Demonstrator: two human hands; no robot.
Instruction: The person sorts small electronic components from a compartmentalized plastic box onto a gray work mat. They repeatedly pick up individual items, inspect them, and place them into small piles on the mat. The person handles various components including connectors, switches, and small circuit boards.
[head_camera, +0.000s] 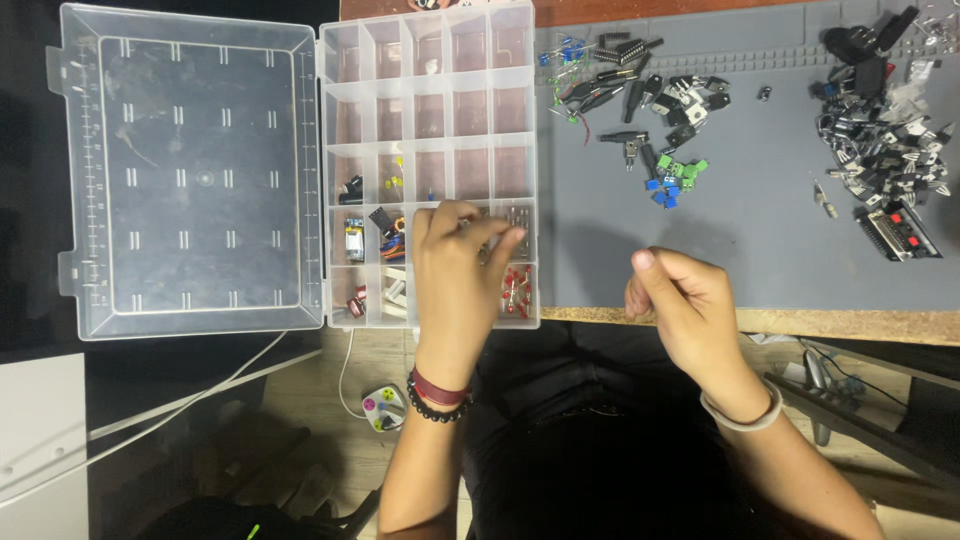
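- Over the bottom rows of the clear compartment box (430, 110), head view: left hand (455, 275) hovers palm-down, fingers bunched at the tips as if pinching or dropping something small; whether anything is in the pinch, cannot tell.
- Left fingertips sit above a compartment at about 2 o'clock from the palm, just beside the cell of red terminals (515, 292) at the box's 5 o'clock corner.
- Right hand (685, 300) is loosely curled at the front edge of the grey work mat (760, 240), thumb tip up, fingers folded in; nothing visible in it, contents hidden by the fingers.
- Box lid (190, 170) lies flat open at 9 o'clock of the trays; most upper cells look bare, lower-left ones hold a few small parts.
- Loose parts wait on the mat: black components (640, 95) at 12 o'clock of the right hand, blue and green terminal blocks (672, 180) near them, a bigger heap of black and metal parts (885, 130) at 2 o'clock.
- Step judged: sorting loose parts into cells, left hand at the placing stage.
- Next move likely calls for a clean release into one cell, then a reach across to the mat piles at 1 o'clock for another small part.
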